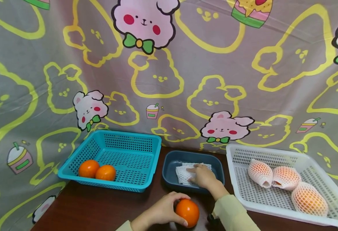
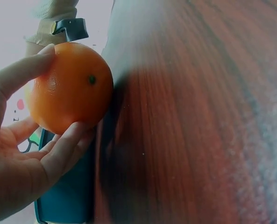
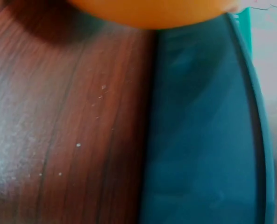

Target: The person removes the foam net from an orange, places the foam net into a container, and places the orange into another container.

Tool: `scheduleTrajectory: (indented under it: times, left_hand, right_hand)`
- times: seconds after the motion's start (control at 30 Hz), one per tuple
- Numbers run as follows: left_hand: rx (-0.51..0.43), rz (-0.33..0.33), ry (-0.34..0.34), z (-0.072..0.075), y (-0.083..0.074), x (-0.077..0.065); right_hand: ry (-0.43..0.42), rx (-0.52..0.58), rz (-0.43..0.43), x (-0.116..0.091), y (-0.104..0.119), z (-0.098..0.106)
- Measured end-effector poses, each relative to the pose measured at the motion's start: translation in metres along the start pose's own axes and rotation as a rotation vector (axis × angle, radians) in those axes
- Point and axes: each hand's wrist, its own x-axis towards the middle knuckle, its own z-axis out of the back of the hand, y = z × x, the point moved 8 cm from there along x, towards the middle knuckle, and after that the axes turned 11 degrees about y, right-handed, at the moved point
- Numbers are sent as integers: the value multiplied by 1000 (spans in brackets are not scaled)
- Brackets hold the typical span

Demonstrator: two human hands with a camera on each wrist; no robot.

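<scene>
My left hand [image 1: 164, 208] grips a bare orange [image 1: 187, 212] at the front, thumb on one side and fingers on the other. In the left wrist view the orange [image 2: 73, 88] shows its green stem spot, with the left hand [image 2: 33, 154] around its side. Over the dark blue-grey tub [image 1: 169, 183], my right hand [image 1: 204, 175] reaches in with spread fingers at the white foam net sleeves [image 1: 184, 175] lying inside. The right wrist view has the tub's side [image 3: 203, 130] and the orange's underside [image 3: 152, 11], while the right hand itself is out of that frame.
A turquoise basket [image 1: 150, 183] with two bare oranges [image 1: 105, 172] stands at the left. On the right, a white basket [image 1: 235, 189] holds three fruits in foam nets [image 1: 309, 199]. A patterned cloth [image 1: 169, 73] hangs behind the dark wooden table [image 1: 79, 205].
</scene>
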Motion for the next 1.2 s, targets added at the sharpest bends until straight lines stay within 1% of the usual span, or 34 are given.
scheduleTrajectory:
  times: [0.07,0.1,0.17,0.2,0.27,0.3,0.4,0.5,0.53,0.6,0.63,0.7,0.83,0.87,1.07,1.2]
  left_hand:
    - [-18,14,13,0,-3,-1]
    - [-17,17,21,-1,1,0]
    - [-19,20,33,-3,13,5]
    - [-11,10,34,-4,22,8]
    - [-21,4,41,-6,33,13]
    - [-3,-9,41,-7,40,17]
    - [-28,-20,39,-7,39,17]
    - [-17,-21,41,-4,31,13]
    - [-32,-15,37,-2,24,10]
    - [-36,-8,35,-1,17,6]
    - [-20,-11,33,-1,13,4]
    - [-46,-9,18,1,0,-2]
    - [-46,-12,-13,7,-13,-9]
    - [-74,-9,-24,9,-18,-11]
    - [-132,-11,-45,19,-31,-19]
    - [-143,-30,-59,24,-42,-25]
  right_hand:
    - [-15,21,2,0,-2,0]
    - [-24,33,4,0,-3,1]
    - [-43,53,11,1,-5,2]
    - [-58,57,21,1,-5,3]
    - [-89,64,34,0,-5,6]
    - [-103,65,38,-1,-5,8]
    - [-139,61,50,-2,-4,11]
    - [-161,53,55,-4,-2,14]
    - [-171,49,58,-5,-2,15]
    - [-190,50,59,-7,0,19]
    - [-197,53,59,-8,0,20]
    - [-203,65,58,-9,1,22]
    - [-206,78,66,-11,4,25]
    - [-211,79,67,-12,4,26]
    - [-253,109,83,-13,6,31]
    - [-267,156,74,-12,5,32]
